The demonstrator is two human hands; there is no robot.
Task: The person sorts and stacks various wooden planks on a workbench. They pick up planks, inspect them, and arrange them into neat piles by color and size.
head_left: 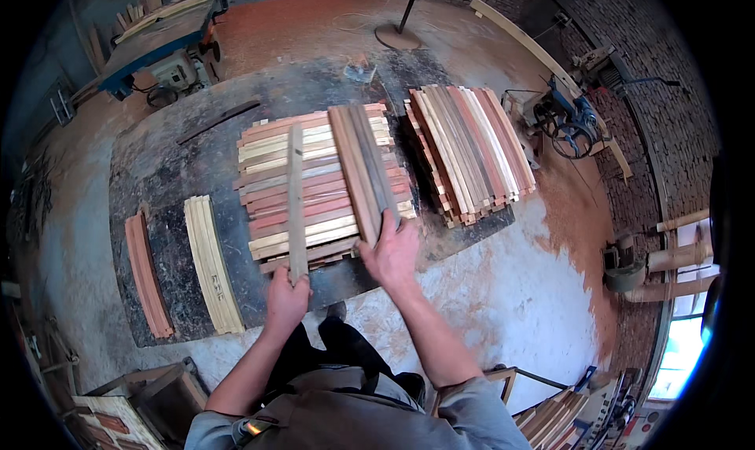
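My left hand (288, 299) is closed round the near end of a narrow greyish-brown wood strip (296, 198), which points away from me over a pile. Beside it, my right hand (392, 249) grips the near end of several brown and dark wood strips (358, 163) lying side by side. Both sets cross above a stack of light, red and brown strips (314, 184) laid crosswise on the dark work board (169, 163). To the right, another stack of strips (470, 147) runs lengthwise. Two small bundles, one reddish (148, 275) and one pale yellow (212, 261), lie at the left.
A blue-edged machine table (157, 45) stands far left, and a blue power tool (578, 119) sits at the right. A dark stick (218, 123) lies on the board. A wooden box (153, 387) is near left; boards and tools (562, 414) are near right. A pole base (399, 36) stands behind.
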